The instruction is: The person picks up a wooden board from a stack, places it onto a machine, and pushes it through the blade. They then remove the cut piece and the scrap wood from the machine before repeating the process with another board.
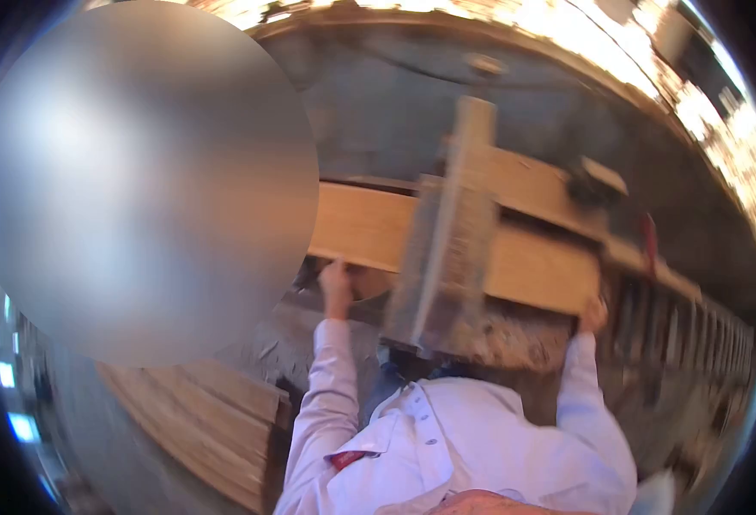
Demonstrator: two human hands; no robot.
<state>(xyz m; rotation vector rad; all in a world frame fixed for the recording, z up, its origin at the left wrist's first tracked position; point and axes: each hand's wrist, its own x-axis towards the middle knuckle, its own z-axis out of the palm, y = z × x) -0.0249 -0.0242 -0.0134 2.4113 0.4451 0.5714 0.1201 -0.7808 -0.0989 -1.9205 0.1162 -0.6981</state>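
Note:
A flat, light wooden board [541,268] lies crosswise in front of me and passes beneath a worn bar [451,223] on the workbench or machine. My left hand [337,281] is closed at the near edge of the board's left stretch [362,227]; its fingertips are blurred. At the other end, my right hand [594,315] grips the board's near right corner. A second wooden piece [532,184] rests behind the board, right of the bar. The board's far left end is hidden by a large blurred disc.
Several planks [198,421] are stacked at the lower left. Wood shavings and dust lie on the near ledge [524,339]. A long slatted or roller-like structure [687,322] runs off to the right, with a red part [649,245] beside it. Bright light fills the back.

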